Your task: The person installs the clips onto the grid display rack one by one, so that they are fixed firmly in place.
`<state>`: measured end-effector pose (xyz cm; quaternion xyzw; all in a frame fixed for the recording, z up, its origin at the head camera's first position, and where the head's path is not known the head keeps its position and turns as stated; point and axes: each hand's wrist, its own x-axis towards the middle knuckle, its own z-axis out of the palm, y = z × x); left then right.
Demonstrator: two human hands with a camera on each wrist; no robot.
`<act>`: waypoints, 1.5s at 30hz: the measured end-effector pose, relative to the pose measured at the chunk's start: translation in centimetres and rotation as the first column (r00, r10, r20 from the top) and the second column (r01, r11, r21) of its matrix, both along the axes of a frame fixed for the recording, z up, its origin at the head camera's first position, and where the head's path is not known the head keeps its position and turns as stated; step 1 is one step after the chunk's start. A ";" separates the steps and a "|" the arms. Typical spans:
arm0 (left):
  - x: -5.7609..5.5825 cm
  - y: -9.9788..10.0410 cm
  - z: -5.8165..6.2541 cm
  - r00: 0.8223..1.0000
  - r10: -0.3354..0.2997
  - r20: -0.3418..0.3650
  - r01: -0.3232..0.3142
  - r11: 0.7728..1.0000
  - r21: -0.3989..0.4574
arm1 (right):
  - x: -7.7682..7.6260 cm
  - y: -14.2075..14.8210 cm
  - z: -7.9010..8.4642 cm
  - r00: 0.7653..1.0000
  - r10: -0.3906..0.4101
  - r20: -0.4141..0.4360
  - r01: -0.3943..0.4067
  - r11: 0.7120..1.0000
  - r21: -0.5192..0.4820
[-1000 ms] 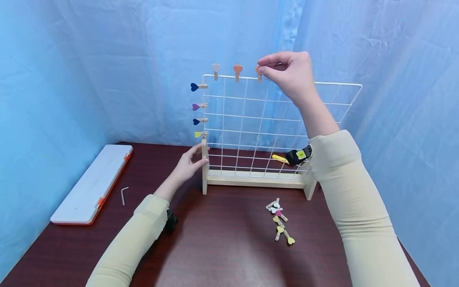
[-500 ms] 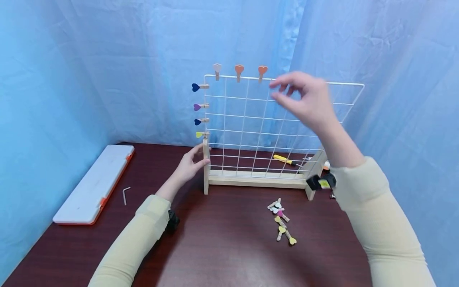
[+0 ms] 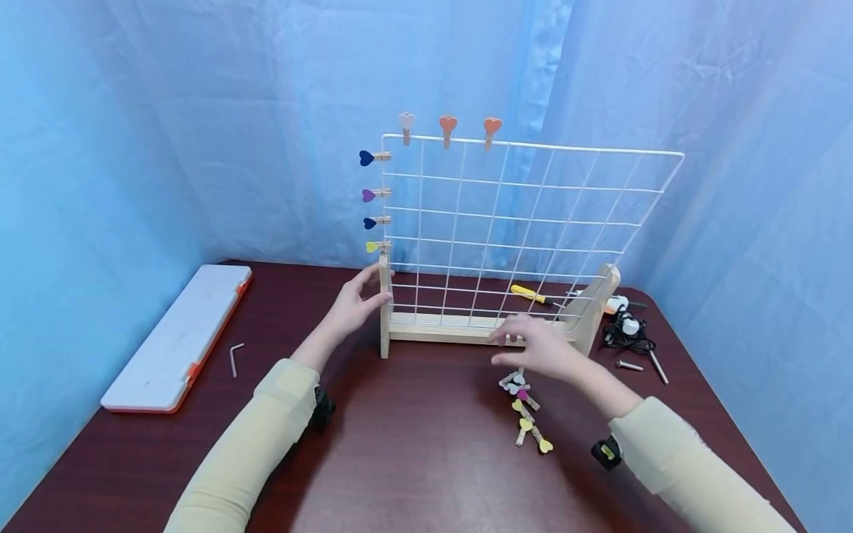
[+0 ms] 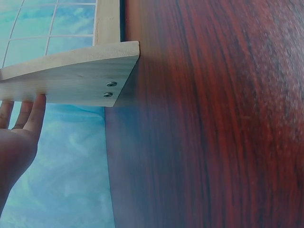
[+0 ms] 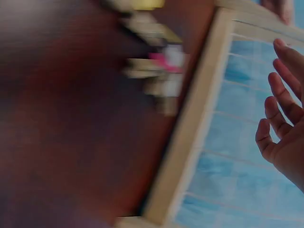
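Observation:
My left hand (image 3: 349,302) grips the left wooden upright (image 3: 385,307) of a stand that holds a white wire grid (image 3: 493,216). In the left wrist view its fingers (image 4: 34,114) lie against the wooden side panel (image 4: 71,83). My right hand (image 3: 536,346) holds nothing, its fingers loosely spread above small heart clothespins (image 3: 522,396) in white, pink and yellow on the table. An orange-heart clothespin (image 3: 492,127), another orange one (image 3: 448,126) and a pale one (image 3: 407,122) are clipped along the grid's top wire. Several more, such as a purple one (image 3: 369,195), line its left edge.
A white case with orange edges (image 3: 176,337) and a hex key (image 3: 233,360) lie at the left. Behind the grid is a yellow-handled screwdriver (image 3: 529,295). Black cable (image 3: 626,333) and a bolt (image 3: 629,365) lie right of the stand.
My right hand has let go of the second orange clothespin, leaving it clipped on the top wire, and has come down toward the loose clothespins. My left hand keeps its place on the upright.

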<state>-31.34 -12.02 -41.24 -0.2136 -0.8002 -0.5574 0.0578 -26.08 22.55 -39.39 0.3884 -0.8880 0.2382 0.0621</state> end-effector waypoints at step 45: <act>1.9 0.5 2.2 1.000 -0.005 0.004 0.005 1.000 -0.001 | 4.9 -1.1 14.7 0.954 -0.180 0.239 0.260 0.895 -0.362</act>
